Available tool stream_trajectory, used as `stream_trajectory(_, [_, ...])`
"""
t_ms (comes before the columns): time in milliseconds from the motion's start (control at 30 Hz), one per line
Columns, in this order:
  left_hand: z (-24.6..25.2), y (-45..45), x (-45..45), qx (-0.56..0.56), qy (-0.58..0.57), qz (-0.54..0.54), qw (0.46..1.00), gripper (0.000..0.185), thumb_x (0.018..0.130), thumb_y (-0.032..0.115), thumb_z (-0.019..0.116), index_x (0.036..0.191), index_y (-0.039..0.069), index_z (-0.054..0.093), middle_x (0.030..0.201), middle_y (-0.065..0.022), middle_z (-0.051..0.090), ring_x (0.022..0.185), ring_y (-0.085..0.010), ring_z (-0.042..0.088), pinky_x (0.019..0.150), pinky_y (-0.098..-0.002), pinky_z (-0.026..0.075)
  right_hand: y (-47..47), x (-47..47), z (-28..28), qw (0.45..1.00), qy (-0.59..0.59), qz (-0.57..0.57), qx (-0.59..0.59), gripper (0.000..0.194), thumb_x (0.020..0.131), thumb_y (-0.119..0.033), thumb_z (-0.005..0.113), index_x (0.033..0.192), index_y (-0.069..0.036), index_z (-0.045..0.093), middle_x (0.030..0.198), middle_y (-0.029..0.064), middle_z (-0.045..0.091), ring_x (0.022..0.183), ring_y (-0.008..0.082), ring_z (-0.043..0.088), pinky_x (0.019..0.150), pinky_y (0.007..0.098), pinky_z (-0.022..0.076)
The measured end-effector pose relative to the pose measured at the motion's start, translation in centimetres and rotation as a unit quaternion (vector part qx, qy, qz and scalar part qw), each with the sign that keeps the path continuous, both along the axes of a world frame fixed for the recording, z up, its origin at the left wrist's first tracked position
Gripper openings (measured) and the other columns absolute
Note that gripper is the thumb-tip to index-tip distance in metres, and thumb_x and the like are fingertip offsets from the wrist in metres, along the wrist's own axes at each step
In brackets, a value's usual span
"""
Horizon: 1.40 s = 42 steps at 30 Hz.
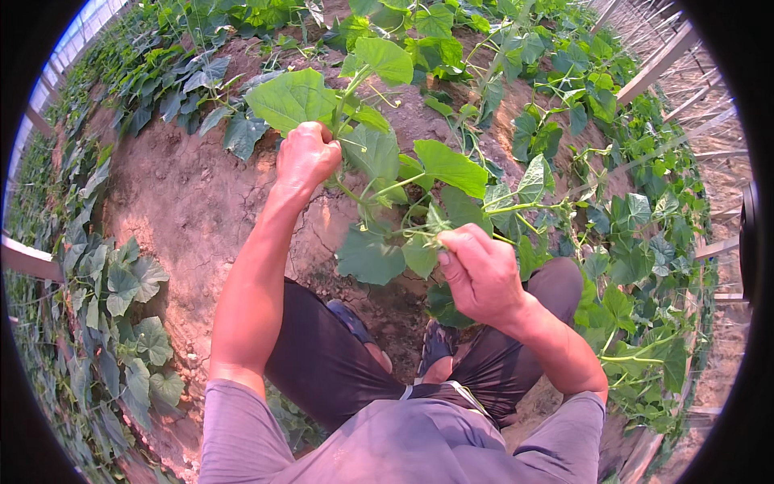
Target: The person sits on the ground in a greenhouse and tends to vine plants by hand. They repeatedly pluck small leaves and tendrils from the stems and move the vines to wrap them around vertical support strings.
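My left hand (308, 154) is closed around the stem of a cucumber vine (347, 100), just below a broad, sunlit leaf (293, 100). To the lower right, my right hand (484, 275) pinches a pale green shoot tip (436, 227) between thumb and forefinger. Several leaves hang between both hands, among them a bright one (453, 169) and a darker one (370, 257) lower down. Thin curled tendrils stick out near the held stem. My fingers partly hide where each stem is gripped, and I cannot tell whether both belong to one plant.
Cracked bare soil (181, 187) lies ahead and to the left. Rows of vines (139, 296) line the left side, and more (629, 254) crowd the right. A wooden post (659, 63) slants at the upper right. My shoes (435, 348) rest on soil between my bent knees.
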<state>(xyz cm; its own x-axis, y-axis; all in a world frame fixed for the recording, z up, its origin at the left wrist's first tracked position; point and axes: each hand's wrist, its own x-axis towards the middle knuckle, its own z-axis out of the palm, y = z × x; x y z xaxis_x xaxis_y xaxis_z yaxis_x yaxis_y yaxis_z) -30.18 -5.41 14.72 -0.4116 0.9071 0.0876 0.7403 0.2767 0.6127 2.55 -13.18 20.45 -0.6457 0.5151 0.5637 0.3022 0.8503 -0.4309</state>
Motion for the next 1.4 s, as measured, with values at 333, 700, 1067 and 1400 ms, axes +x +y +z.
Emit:
stream_trajectory(333, [0.2, 1.0, 0.6, 0.021, -0.042, -0.002, 0.999, 0.028, 0.084, 0.026, 0.075, 0.1, 0.005, 0.084, 0.1, -0.0222, 0.081, 0.1, -0.0391, 0.079, 0.092, -0.0476, 0.061, 9.9, 3.2, 3.2, 0.966, -0.043, -0.243, 0.077, 0.047, 0.103, -0.013, 0.069, 0.149, -0.01, 0.059, 0.139, 0.0167, 0.069, 0.094, 0.037, 0.077, 0.082, 0.0473, 0.0618])
stream_trajectory(700, [1.0, 0.2, 4.1, 0.063, -0.044, -0.039, 0.996, 0.028, 0.086, 0.028, 0.078, 0.104, 0.006, 0.08, 0.103, -0.021, 0.081, 0.102, -0.0401, 0.078, 0.092, -0.0491, 0.06, 3.3, 2.2, -11.7, 0.975, -0.137, -0.099, -0.142, 0.026, 0.095, -0.018, 0.078, 0.117, -0.006, 0.075, 0.113, 0.0147, 0.076, 0.108, 0.0365, 0.073, 0.097, 0.047, 0.0571])
stream_trajectory(1067, [2.6, 2.2, 7.1, 0.08, -0.048, -0.033, 0.995, 0.027, 0.088, 0.026, 0.079, 0.106, 0.007, 0.08, 0.1, -0.0197, 0.081, 0.1, -0.0382, 0.078, 0.09, -0.0472, 0.06, 7.5, -2.9, -19.6, 0.964, -0.233, -0.11, 0.074, 0.022, 0.081, -0.024, 0.082, 0.087, -0.004, 0.077, 0.09, 0.013, 0.071, 0.106, 0.0308, 0.066, 0.109, 0.0473, 0.0495])
stream_trajectory(1400, [1.7, 2.1, 4.9, 0.091, -0.043, -0.026, 0.995, 0.024, 0.088, 0.024, 0.078, 0.103, 0.006, 0.079, 0.098, -0.0179, 0.081, 0.096, -0.0365, 0.079, 0.088, -0.0465, 0.061, 7.5, -2.8, -18.2, 0.901, -0.32, 0.019, 0.294, 0.017, 0.082, -0.017, 0.066, 0.091, -0.003, 0.07, 0.097, 0.0134, 0.067, 0.103, 0.0307, 0.065, 0.101, 0.0472, 0.0513])
